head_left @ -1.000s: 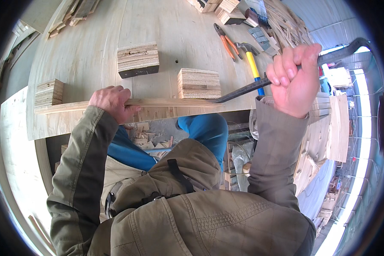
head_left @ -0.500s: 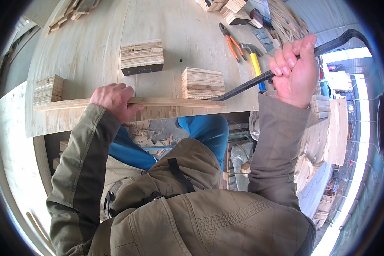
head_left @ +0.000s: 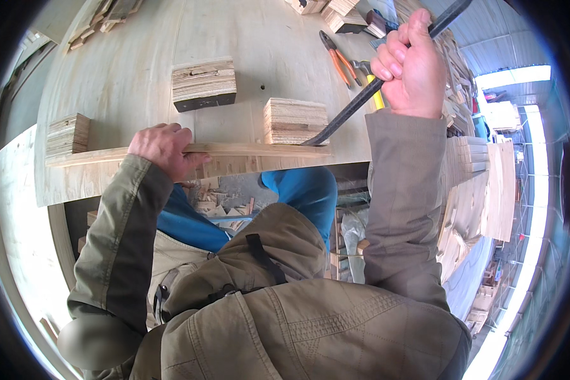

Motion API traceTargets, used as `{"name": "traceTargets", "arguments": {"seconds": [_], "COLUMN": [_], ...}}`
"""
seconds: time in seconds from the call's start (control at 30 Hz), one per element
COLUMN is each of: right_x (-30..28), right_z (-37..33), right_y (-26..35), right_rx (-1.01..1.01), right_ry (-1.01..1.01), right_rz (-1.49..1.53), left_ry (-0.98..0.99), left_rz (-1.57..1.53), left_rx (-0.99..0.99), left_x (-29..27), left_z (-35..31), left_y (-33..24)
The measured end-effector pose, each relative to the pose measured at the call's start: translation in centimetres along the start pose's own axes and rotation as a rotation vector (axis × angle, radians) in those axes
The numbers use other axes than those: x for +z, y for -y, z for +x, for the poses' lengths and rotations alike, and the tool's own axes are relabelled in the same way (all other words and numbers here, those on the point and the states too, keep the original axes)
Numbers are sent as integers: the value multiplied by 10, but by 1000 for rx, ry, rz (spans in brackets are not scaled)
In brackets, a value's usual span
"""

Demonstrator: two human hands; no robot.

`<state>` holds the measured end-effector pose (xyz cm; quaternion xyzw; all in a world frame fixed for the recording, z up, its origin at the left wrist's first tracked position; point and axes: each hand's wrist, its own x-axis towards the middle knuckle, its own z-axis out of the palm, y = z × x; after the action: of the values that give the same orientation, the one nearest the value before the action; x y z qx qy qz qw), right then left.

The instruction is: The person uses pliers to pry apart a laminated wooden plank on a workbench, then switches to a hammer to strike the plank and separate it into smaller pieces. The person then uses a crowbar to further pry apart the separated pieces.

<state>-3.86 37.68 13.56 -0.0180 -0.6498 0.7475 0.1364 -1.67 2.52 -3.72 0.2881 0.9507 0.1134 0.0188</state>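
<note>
My left hand (head_left: 164,151) is closed over a long thin wooden strip (head_left: 253,150) lying along the near edge of the workbench. In my right hand (head_left: 413,69) is a black pry bar (head_left: 348,114), gripped near its upper part and slanting down to the left. The bar's lower tip meets the strip beside a plywood block (head_left: 296,120); whether it is wedged between the two I cannot tell. A second block (head_left: 68,134) stands at the strip's left end. Farther back is a third block (head_left: 204,84) with a dark side. The bar's top end is out of view.
Pliers with orange handles (head_left: 340,59) lie beyond the right block. A hammer with a yellow handle (head_left: 377,95) is partly hidden by my right hand. Wood strips (head_left: 104,22) are piled at the far left, more blocks (head_left: 345,19) at the back. Offcuts (head_left: 225,201) litter the floor.
My right hand has lifted up and away, swinging the pry bar steeper while its tip stays at the right block. My left hand keeps its place on the strip.
</note>
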Motion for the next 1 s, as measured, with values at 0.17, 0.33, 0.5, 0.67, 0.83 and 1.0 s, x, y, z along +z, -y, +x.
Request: {"name": "traceTargets", "arguments": {"seconds": [0.17, 0.33, 0.5, 0.67, 0.83, 1.0], "right_x": [-3, -16, -26, -33, -39, -34], "right_z": [-21, -76, -137, -186, -197, -168], "right_y": [2, 4, -5, -25, -31, -21], "right_rx": [-76, -262, -387, -526, -537, -471], "right_ry": [-32, -39, -42, -22, 17, 18], "right_rz": [53, 83, 157, 157, 180, 176], "left_ry": [-12, -7, 36, 12, 23, 15], "left_rz": [8, -7, -4, -7, -4, 1], "left_rx": [10, 10, -3, 5, -4, -22], "left_x": [1, 1, -1, -1, -1, -2], "left_z": [-1, -3, -2, -2, 0, 1], "left_y": [0, 0, 0, 0, -1, -2]}}
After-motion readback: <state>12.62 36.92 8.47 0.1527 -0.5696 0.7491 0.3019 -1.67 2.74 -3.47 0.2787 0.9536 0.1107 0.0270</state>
